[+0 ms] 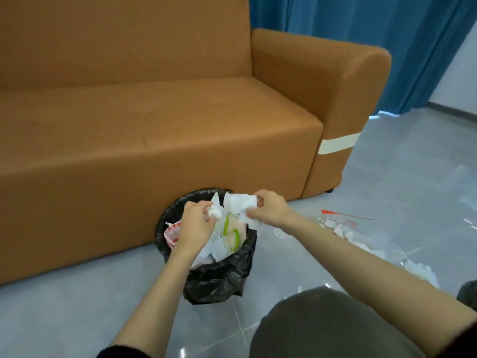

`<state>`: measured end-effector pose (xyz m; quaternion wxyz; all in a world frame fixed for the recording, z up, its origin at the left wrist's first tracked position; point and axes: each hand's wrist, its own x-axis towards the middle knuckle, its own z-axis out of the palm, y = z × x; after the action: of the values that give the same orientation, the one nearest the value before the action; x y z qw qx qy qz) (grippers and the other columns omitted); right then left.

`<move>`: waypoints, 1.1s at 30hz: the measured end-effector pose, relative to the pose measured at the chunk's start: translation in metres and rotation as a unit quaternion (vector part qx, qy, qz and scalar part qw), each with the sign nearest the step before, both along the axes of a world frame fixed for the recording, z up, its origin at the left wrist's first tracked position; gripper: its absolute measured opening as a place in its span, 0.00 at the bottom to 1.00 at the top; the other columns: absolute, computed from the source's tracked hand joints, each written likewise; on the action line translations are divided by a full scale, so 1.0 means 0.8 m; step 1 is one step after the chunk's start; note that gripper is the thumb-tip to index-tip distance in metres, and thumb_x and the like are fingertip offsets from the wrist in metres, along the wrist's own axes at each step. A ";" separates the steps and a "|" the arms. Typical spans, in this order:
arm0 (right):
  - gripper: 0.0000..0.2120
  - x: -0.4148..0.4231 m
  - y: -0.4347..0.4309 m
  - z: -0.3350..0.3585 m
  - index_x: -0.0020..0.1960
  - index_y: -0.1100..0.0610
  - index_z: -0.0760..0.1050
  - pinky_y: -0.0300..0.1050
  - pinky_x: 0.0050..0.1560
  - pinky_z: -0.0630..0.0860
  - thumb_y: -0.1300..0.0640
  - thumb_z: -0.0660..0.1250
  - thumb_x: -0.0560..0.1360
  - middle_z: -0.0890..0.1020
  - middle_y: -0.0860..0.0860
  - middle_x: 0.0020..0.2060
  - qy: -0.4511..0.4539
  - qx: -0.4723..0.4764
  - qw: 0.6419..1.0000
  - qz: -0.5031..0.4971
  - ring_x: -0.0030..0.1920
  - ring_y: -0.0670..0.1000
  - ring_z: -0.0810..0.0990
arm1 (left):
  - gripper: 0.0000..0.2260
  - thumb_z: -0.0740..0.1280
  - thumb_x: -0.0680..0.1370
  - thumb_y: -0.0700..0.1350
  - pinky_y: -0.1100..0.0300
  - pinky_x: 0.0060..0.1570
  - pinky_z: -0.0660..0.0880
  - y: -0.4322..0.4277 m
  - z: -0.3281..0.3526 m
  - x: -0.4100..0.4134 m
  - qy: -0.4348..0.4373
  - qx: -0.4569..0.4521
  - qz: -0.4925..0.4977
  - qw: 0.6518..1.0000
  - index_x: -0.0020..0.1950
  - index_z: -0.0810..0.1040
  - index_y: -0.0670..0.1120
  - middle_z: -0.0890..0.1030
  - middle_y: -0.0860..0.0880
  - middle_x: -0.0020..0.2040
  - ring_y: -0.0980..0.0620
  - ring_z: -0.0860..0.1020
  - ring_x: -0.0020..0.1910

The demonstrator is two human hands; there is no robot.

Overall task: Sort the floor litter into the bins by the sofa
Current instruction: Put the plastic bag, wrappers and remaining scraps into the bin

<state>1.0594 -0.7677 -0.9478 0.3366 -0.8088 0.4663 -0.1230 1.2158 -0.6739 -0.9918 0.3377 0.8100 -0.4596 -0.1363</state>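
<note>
Both hands (196, 223) (268, 210) grip crumpled paper (237, 202) over bin (222, 270).

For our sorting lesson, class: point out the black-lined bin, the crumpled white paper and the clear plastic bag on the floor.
black-lined bin (219, 277): head view, front of its black liner.
crumpled white paper (238, 202): head view, middle of the sheet.
clear plastic bag (374, 236): head view, clear film below its red strip.

black-bagged bin (219, 275) upright, part-full, against sofa (154, 125) | white tissue (238, 202) crumpled, above bin mouth
</note>
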 end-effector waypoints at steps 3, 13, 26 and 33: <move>0.32 0.023 0.017 -0.007 0.73 0.57 0.61 0.47 0.58 0.75 0.57 0.70 0.73 0.74 0.56 0.63 -0.021 0.125 0.992 0.016 0.60 0.54 0.75 | 0.19 0.68 0.73 0.41 0.60 0.48 0.71 0.010 -0.006 0.007 -0.001 0.018 -0.008 1.000 0.64 0.75 0.47 0.76 0.43 0.60 0.47 0.76 0.52; 0.24 -0.021 0.002 -0.012 0.70 0.59 0.64 0.46 0.51 0.75 0.61 0.65 0.76 0.75 0.54 0.56 -0.032 0.131 0.990 -0.047 0.54 0.52 0.75 | 0.26 0.63 0.77 0.35 0.54 0.63 0.65 0.000 0.017 -0.020 -0.054 0.006 -0.004 0.999 0.74 0.63 0.48 0.66 0.46 0.70 0.44 0.62 0.69; 0.18 -0.126 -0.047 -0.077 0.65 0.57 0.71 0.43 0.45 0.77 0.62 0.65 0.75 0.77 0.55 0.52 -0.030 0.191 0.960 -0.201 0.53 0.53 0.76 | 0.30 0.60 0.79 0.55 0.47 0.74 0.45 -0.043 -0.051 -0.067 -0.185 0.165 -0.251 0.936 0.77 0.52 0.52 0.46 0.52 0.78 0.49 0.43 0.77; 0.19 -0.096 -0.081 -0.144 0.65 0.57 0.71 0.43 0.47 0.75 0.62 0.64 0.75 0.76 0.56 0.61 0.020 0.158 0.974 -0.160 0.54 0.53 0.75 | 0.27 0.63 0.75 0.50 0.55 0.74 0.40 -0.053 -0.079 -0.045 -0.169 0.050 -0.260 0.949 0.73 0.61 0.52 0.56 0.57 0.76 0.55 0.47 0.76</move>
<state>0.9826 -0.8323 -1.0631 0.4269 -0.6626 0.6097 -0.0836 1.1801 -0.7159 -1.0549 0.1673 0.6895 -0.6971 -0.1029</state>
